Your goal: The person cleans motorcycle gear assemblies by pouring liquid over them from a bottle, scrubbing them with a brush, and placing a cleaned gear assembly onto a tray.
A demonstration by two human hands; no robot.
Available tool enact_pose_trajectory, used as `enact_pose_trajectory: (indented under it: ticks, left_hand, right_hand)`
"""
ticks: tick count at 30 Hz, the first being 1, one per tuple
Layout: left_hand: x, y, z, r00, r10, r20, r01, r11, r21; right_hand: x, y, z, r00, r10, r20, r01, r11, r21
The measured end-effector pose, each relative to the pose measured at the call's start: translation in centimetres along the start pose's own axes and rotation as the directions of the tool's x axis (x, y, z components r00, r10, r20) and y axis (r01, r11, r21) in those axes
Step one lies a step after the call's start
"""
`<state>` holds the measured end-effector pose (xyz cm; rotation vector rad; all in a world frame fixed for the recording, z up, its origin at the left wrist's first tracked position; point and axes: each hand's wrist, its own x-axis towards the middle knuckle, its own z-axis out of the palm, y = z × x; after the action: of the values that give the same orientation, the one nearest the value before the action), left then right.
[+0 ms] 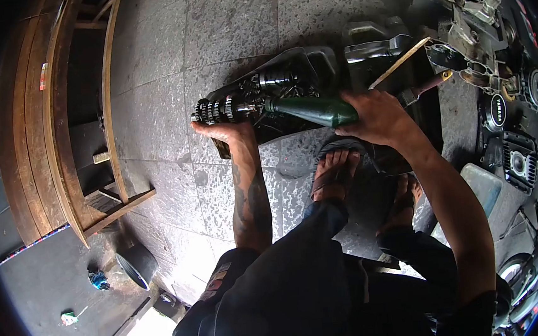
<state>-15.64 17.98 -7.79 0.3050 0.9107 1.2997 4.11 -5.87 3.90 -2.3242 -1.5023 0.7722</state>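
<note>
My left hand (225, 131) is closed around a gear shaft (217, 111), a metal shaft with a row of toothed gears, held level above the floor. In my right hand (375, 116) is a green bottle (315, 109), gripped at its wide end and lying almost level. The bottle's narrow neck points left and reaches the right end of the gear shaft; whether they touch I cannot tell. Beneath both hands sits a black tray (320, 59) with more dark metal parts (278, 79) in it.
A brush (427, 86) and a thin wooden stick (400, 63) lie beside a second dark container (373, 49). Engine casings (462, 58), a YAMAHA cover (496, 104) and a finned part (520, 164) lie on the right. A wooden bench (58, 134) stands left, near a black bucket (136, 267).
</note>
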Motion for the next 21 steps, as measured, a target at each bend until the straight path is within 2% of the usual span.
enact_pose_trajectory:
  ticks: [6, 12, 14, 21]
  left_hand:
    - [-0.4, 0.1, 0.5, 1.000, -0.013, -0.011, 0.013, 1.000, 0.010]
    - [-1.8, 0.4, 1.7, 0.996, 0.002, -0.092, 0.003, 0.998, 0.060]
    - [-2.4, 0.4, 1.9, 1.000, 0.002, -0.029, 0.000, 0.998, 0.068]
    - [-2.7, 0.4, 2.0, 1.000, -0.026, 0.007, 0.026, 0.997, 0.071]
  right_hand:
    - [0.4, -0.3, -0.5, 0.996, 0.025, 0.088, -0.028, 0.999, 0.033]
    - [0.2, -0.1, -0.5, 0.999, 0.004, 0.054, -0.004, 1.000, 0.000]
    - [0.2, -0.1, -0.6, 0.998, 0.002, 0.064, -0.002, 1.000, 0.004]
    - [0.2, 0.1, -0.4, 0.998, -0.004, 0.057, 0.003, 1.000, 0.013]
